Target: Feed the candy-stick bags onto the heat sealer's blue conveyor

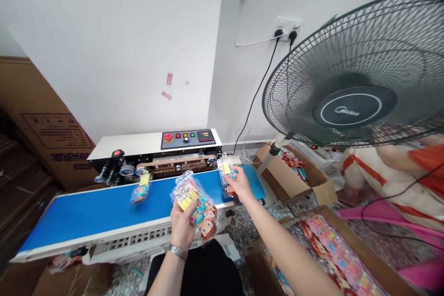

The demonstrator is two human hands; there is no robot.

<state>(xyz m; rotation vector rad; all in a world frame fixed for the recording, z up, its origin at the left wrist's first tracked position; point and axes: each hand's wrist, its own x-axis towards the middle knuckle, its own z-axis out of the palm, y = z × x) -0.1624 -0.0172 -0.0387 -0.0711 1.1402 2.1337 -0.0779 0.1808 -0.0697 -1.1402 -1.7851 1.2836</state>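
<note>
My left hand (182,224) is closed round a fanned stack of clear plastic packets (199,208), printed with cartoon faces and holding yellow pieces. In my right hand (240,182) is a single plastic packet (227,173) of the same kind, pinched over the right end of the blue conveyor belt (104,210), close to the sealing machine's drive band. One more packet (141,187) lies on the belt further left, its top edge at the rollers of the sealing machine (138,145). Its control panel (188,138) has a red stop button and lit displays.
A large fan (350,106) stands at the right. Below it are an open carton (277,171) of packets and a longer carton (360,231) full of packets. Another person's arm (398,159) shows behind the fan. Brown cartons (55,125) stand left; cables (258,95) hang from the wall socket.
</note>
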